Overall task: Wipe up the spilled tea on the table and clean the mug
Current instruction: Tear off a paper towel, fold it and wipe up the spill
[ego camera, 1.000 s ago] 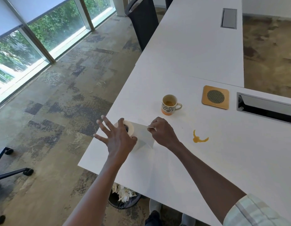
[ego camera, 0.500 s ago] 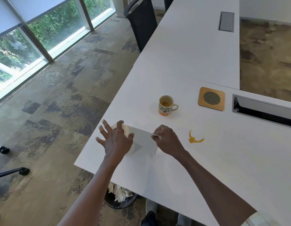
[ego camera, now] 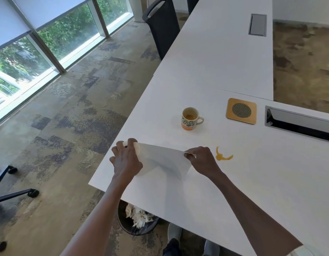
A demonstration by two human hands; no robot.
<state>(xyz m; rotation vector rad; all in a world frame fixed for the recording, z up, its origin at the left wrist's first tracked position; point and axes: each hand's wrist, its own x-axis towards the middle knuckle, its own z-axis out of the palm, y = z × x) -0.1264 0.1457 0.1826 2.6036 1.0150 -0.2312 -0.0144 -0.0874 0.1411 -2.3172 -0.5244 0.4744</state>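
Pinching the free corner of the paper sheet (ego camera: 165, 157) between thumb and fingertips, my right hand (ego camera: 201, 161) is closed on the paper and holds it stretched off the table. My left hand (ego camera: 125, 159) is curled down over the paper roll (ego camera: 136, 146), fingers wrapped around its top and pressing it onto the table (ego camera: 252, 182) near the left edge. The sheet runs roughly left to right between my two hands, and it is not yet torn free.

What matters for the wipe is where the spilled tea (ego camera: 222, 157) lies: it is just beside my right hand, on its far-right side, along nearly the same line as the stretched sheet. My right hand is clearly the nearer one; the left is well apart from the puddle, with the whole sheet between. So I judge that, once the sheet parts from the roll, the right hand only needs to carry it a short way rightward and press down.

The mug (ego camera: 190, 119) stands upright farther out on the table, beyond the sheet and the puddle, its handle turned to the right, some tea left inside. A wooden coaster (ego camera: 241, 110) lies to the right of it, apart.
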